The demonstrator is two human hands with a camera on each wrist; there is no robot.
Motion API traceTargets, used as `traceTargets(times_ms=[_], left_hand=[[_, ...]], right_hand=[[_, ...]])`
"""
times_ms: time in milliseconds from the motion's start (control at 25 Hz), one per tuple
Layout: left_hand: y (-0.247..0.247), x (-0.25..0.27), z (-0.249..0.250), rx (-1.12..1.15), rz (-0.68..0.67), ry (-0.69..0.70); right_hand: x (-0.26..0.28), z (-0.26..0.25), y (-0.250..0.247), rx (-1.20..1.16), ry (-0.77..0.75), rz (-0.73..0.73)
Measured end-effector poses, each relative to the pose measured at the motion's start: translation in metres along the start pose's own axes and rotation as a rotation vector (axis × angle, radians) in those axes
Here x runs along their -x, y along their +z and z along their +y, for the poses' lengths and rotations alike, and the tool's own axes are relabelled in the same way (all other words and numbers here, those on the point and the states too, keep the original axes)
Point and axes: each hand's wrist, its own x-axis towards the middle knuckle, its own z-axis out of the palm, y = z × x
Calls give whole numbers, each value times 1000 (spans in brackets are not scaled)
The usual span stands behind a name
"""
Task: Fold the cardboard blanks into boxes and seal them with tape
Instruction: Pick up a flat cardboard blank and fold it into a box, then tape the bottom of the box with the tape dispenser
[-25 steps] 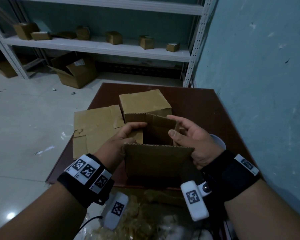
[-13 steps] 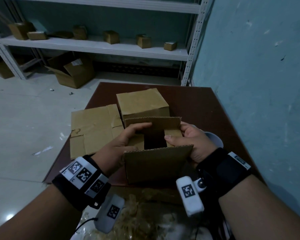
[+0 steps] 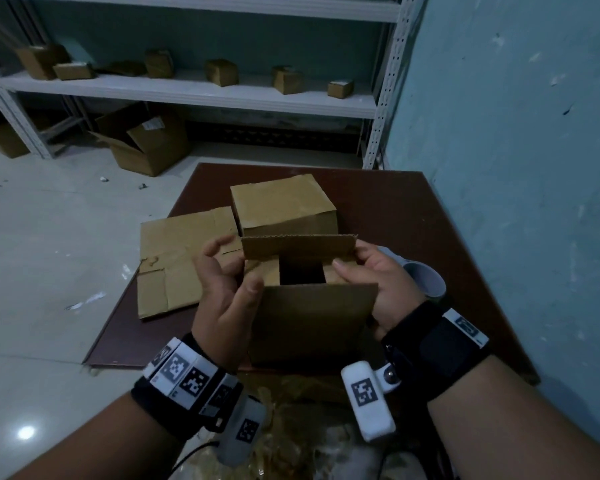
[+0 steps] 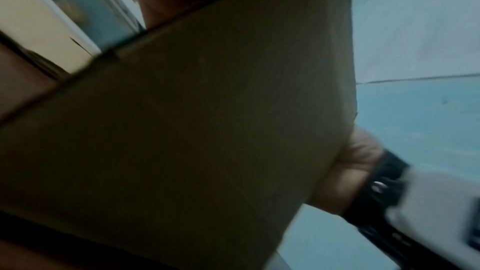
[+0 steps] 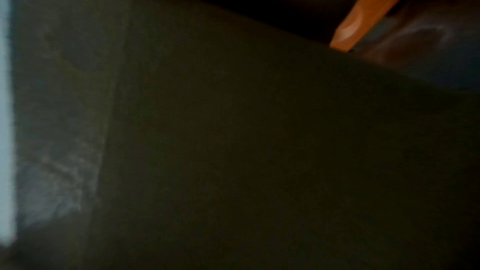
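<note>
On the brown table [image 3: 388, 209] I hold an open-topped cardboard box [image 3: 312, 317] between both hands. Its two side flaps lie folded inward; the near flap and the far flap [image 3: 298, 245] stand up. My left hand [image 3: 236, 268] curls round the box's left side, thumb at the near left corner, fingers by the far flap's left end. My right hand [image 3: 352, 259] grips the right side, thumb on the right inner flap, fingers behind the far flap's right end. The left wrist view is filled by the box [image 4: 207, 130]. The right wrist view is dark, blurred cardboard [image 5: 233, 151].
A closed box [image 3: 281, 206] stands just behind the held one. A flat blank [image 3: 181, 258] lies to its left, overhanging the table edge. A tape roll [image 3: 426, 275] sits behind my right hand. The blue wall [image 3: 516, 168] is close on the right; shelves [image 3: 187, 91] hold boxes beyond.
Both side flaps went from open to folded inward. My left fingers came off the left flap to the far flap's left end; my right fingers curled round its right end.
</note>
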Motion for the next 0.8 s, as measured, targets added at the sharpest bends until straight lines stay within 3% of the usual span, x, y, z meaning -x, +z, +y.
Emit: traceTargets(times_ms=[120, 280, 400, 480, 600, 720, 800], left_hand=[[-5, -1, -11, -58, -75, 49], [-3, -10, -10, -68, 39, -38], [-3, -11, -12, -101, 39, -66], [-6, -16, -11, -114, 4, -94], [-11, -20, -9, -109, -49, -101], [-13, -21, -11, -104, -58, -103], [-14, -23, -10, -95, -65, -104]], right_hand=[[5, -6, 3, -132, 35, 30], [8, 6, 7, 270, -148, 7], [5, 3, 2, 259, -195, 18], [-4, -7, -17, 343, -208, 134], [-22, -13, -73, 931, -221, 465], [-30, -2, -100, 1480, 11, 451], [-34, 6, -96, 1680, 120, 402]])
